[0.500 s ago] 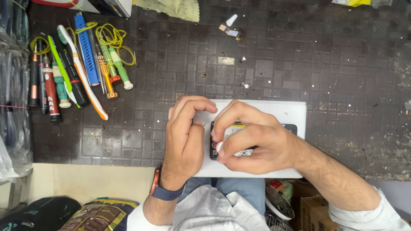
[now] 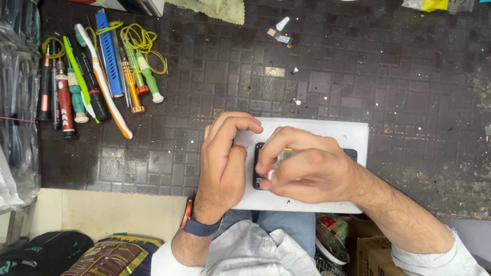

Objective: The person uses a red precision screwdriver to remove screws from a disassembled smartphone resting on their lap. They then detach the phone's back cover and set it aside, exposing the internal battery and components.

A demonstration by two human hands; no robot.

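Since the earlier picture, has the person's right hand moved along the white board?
No. The right hand lies over the dark phone on the white board, as before.

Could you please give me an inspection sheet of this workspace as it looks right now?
Surface: dark square-patterned rubber mat, speckled with pale debris.
Job's things: black opened phone lying on a white rectangular board.
Clutter: row of coloured-handled screwdrivers, white toothbrush, blue flat tool, yellow-green cloth, small glue tube.
Grip: left hand rests on the board's left end beside the phone; right hand covers the phone, fingertips pinched over it.
Cables: yellow coiled wire.
Surroundings: clear plastic bags left, cardboard box below.
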